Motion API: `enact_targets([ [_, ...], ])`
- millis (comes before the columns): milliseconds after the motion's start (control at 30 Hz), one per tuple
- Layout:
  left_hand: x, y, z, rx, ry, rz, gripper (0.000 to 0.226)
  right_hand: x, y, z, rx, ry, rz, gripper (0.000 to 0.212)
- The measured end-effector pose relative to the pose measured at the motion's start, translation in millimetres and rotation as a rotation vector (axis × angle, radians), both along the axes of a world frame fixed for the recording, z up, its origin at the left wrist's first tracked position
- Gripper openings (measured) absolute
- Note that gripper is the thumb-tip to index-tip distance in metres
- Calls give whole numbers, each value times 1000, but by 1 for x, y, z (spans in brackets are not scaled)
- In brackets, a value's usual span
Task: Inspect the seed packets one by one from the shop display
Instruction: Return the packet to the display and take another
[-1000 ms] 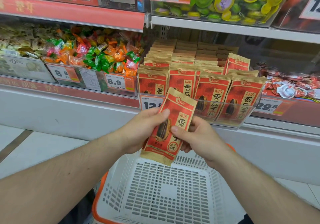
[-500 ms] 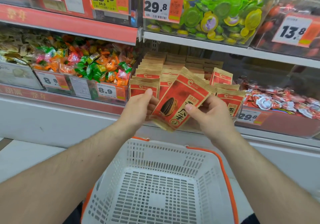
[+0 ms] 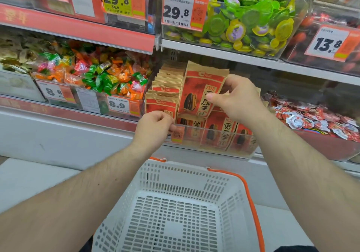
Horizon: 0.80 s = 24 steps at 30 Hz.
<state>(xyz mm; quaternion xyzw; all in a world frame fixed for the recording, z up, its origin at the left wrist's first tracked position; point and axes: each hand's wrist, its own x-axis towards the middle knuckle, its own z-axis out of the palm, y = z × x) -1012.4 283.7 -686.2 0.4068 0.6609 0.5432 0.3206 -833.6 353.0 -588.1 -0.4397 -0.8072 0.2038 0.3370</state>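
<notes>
Seed packet (image 3: 196, 93) in your right hand (image 3: 235, 99) is upright over the clear display bin (image 3: 214, 140), pinched near its right edge between thumb and fingers, its printed face toward you. It looks ready to go back into the rows of packets (image 3: 165, 88) behind it. Lower it straight down into a gap so the corners do not catch the neighbours or fold over. Your left hand (image 3: 153, 127) is curled at the bin's front lip; whether it pinches anything there I cannot tell. Use it to part the front row. Keep clear of the basket (image 3: 175, 212) below.
</notes>
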Motion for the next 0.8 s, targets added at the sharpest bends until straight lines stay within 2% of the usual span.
enact_targets([
  [167,-1,2,-4,-6,33,8,21,-7,12,-18,-29,-253,-97,16],
  [233,0,1,-3,-2,66,10,22,-9,15,-16,7,-292,-125,39],
  [300,2,0,-2,-5,88,19,22,-12,14,-5,76,-275,-77,50],
  [367,3,0,-1,-17,106,28,22,-16,14,4,105,-316,-31,43],
  [433,4,0,0,-22,123,29,23,-22,13,8,142,-460,-22,33],
  [567,8,-3,3,-33,202,22,22,-35,5,4,166,-726,39,27],
  [800,9,-4,5,3,398,-12,21,-43,4,0,164,-787,17,40],
])
